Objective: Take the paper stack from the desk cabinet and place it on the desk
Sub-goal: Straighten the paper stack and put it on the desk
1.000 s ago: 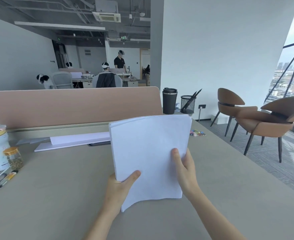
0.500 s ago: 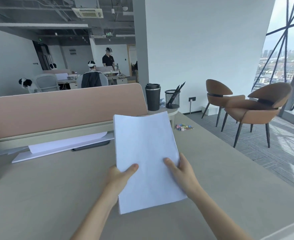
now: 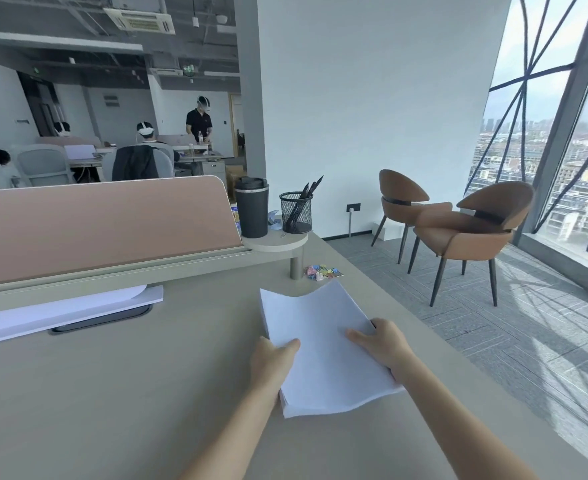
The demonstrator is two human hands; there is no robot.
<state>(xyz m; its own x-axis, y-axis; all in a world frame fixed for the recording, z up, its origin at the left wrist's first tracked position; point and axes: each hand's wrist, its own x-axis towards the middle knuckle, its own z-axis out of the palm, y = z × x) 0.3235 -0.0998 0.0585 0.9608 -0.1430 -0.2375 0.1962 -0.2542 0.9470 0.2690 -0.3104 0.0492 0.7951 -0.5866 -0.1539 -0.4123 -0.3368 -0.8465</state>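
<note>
A white paper stack (image 3: 320, 344) lies low over the beige desk (image 3: 130, 386), its far edge curled up slightly. My left hand (image 3: 272, 362) grips the stack's left edge with the thumb on top. My right hand (image 3: 382, 348) grips its right edge, thumb on top too. The stack's near end looks to be resting on the desk surface. The desk cabinet is out of view.
A pink divider panel (image 3: 95, 226) runs along the desk's back. A white sheet and board (image 3: 60, 310) lie at the left. A black tumbler (image 3: 251, 206) and mesh pen cup (image 3: 296, 212) stand on a round shelf. Coloured clips (image 3: 322, 271) lie beyond the stack. Brown chairs (image 3: 465, 230) stand right.
Both hands have lowered the paper stack from upright in front of me down flat toward the desk. The view has turned to the right.
</note>
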